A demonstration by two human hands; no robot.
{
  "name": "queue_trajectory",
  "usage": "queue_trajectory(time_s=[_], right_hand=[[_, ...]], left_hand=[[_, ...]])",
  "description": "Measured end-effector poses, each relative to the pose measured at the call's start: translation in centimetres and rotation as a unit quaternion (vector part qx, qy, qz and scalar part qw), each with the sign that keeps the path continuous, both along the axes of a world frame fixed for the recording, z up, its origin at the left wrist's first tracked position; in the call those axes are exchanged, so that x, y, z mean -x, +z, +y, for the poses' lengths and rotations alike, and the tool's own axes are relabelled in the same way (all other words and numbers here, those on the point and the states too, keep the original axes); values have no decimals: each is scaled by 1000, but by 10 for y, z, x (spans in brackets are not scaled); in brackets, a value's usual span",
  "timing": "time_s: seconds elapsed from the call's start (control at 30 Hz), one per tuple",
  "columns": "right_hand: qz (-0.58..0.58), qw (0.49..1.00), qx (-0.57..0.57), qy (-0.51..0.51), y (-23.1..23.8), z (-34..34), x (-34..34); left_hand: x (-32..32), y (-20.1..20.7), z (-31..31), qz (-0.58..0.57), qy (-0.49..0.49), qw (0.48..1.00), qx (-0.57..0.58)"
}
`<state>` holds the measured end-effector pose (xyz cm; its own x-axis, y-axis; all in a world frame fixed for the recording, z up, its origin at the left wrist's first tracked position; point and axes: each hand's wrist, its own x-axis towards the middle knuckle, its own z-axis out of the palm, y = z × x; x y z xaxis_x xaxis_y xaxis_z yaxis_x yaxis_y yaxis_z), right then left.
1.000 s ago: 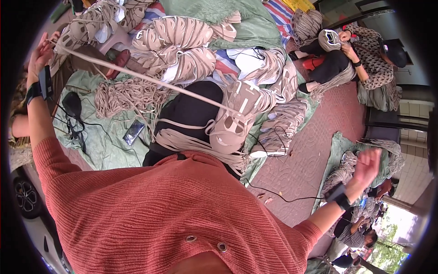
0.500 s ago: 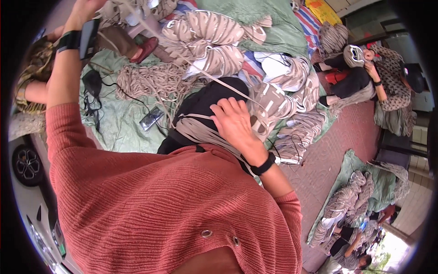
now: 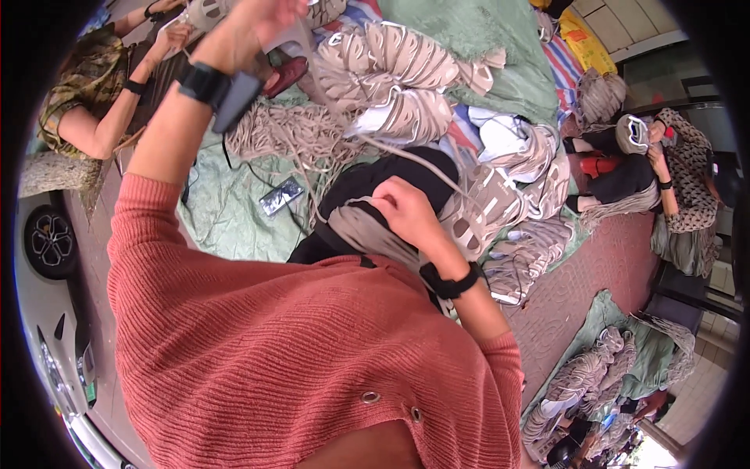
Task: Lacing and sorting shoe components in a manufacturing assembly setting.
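Mid-frame lace (image 3: pixel 406 154), slack, could've snagged on lace pile (image 3: pixel 285 131); left hand (image 3: pixel 269 22) was blurred, right hand (image 3: pixel 404 209) curled, grips unclear.

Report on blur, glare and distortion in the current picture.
Head view: the left hand looks smeared, probably by motion, and the upper edge crops it; head view: the right hand is crisper; head view: a bright patch at lower right is washed out; head view: the fisheye rim goes black, and the car at left looks curved.
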<state>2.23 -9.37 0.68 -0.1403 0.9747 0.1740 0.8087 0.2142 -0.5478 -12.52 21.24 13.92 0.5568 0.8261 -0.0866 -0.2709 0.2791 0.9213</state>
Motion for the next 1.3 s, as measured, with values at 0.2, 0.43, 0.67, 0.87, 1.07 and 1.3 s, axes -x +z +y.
queue_trajectory(time_s=[0.2,0.43,0.67,0.87,1.07,1.3], right_hand=[[548,810,128,-162,126,-6,-64],[478,840,-156,-203,250,-8,-120],[258,945,-8,-201,202,-27,-98],[231,953,46,-190,163,-47,-102],[180,961,81,-193,149,-58,-107],[131,979,-7,-157,144,-49,-111]], left_hand=[[-57,-18,-81,70,-184,980,-23],[-133,37,-146,-77,-351,933,17],[-187,34,-176,-154,-387,883,219],[-201,17,-158,-158,-274,897,308],[-200,9,-139,-203,-259,908,258],[-189,18,-148,-196,-214,944,156]])
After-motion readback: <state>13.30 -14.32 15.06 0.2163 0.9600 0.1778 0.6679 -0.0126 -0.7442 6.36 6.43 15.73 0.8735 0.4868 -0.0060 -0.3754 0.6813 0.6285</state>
